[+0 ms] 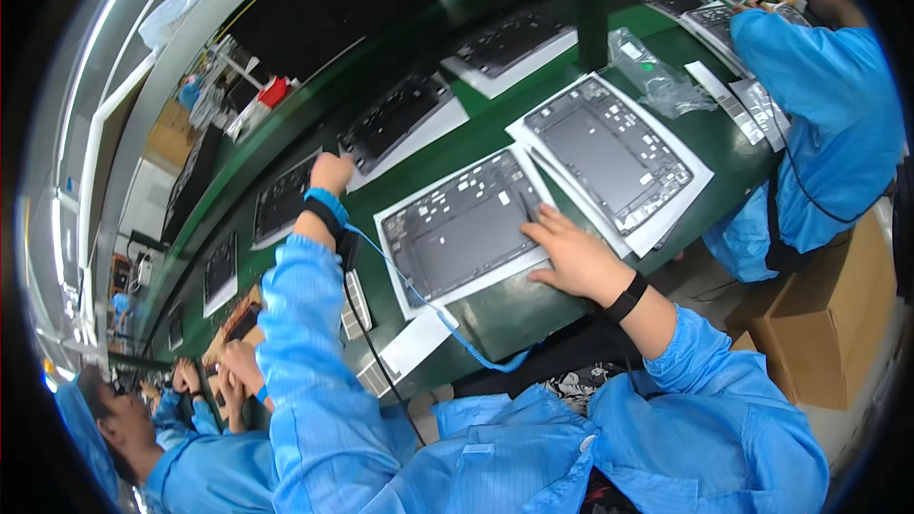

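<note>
**Two hands on an assembly line of dark panels**

A long green workbench [495, 309] runs through the scene, lined with dark flat panels on white sheets. The nearest dark panel [465, 227] lies on its white sheet [411, 297] right in front of the person, near the bench's front edge. The right hand [571, 257] rests on the panel's right edge, fingers spread flat and nearly fully open, pressing down rather than gripping. The left hand [330, 173] reaches further up the bench and is curled into a loose fist at the corner of another dark panel [283, 200]; what it grips, if anything, cannot be told. A blue coiled cord [433, 309] trails from the left wrist across the sheet. Beyond lies a second panel [609, 154], then a clear plastic bag [657, 81]. A co-worker in a blue coat [828, 124] works at the right.
</note>
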Tool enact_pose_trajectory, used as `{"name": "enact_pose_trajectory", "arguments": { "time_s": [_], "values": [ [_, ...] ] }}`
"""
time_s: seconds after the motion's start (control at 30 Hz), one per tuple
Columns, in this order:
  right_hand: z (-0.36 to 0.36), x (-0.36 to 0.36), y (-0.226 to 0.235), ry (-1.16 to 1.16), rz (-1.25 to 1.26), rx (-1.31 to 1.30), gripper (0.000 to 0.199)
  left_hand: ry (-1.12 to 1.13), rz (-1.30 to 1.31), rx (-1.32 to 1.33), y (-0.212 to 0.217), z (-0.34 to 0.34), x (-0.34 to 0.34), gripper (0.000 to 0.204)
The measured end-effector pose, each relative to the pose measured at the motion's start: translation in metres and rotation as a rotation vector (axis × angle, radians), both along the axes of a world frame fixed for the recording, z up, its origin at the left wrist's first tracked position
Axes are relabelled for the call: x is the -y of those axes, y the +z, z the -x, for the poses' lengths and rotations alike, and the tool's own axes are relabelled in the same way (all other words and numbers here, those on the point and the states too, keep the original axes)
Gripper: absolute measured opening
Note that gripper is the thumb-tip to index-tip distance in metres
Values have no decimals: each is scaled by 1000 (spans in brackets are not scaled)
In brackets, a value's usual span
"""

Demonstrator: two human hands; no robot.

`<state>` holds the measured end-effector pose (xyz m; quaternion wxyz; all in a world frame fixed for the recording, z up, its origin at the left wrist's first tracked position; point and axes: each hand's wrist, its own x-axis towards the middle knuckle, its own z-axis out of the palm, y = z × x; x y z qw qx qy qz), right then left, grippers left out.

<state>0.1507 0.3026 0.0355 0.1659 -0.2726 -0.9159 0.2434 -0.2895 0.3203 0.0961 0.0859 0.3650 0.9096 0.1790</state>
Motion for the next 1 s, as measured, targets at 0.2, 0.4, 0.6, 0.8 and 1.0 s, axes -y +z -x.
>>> {"name": "enact_pose_trajectory", "arguments": {
  "time_s": [0.2,0.4,0.6,0.8,1.0],
  "values": [
    [17,4,-11,7,-33,17,64,-144,481,-414,-114,125,-57,44],
    [37,-24,-30,-75,-26,1,46,-399,547,-686,-108,153,-104,34],
    [119,-59,-27,-56,-143,-83,33,75,-358,-460,54,205,31,32],
    [214,-132,-28,-91,-189,44,35,223,-767,-51,139,68,182,34],
    [282,-210,-34,-145,-117,222,31,272,-825,106,79,-71,268,26]
  ]
}}
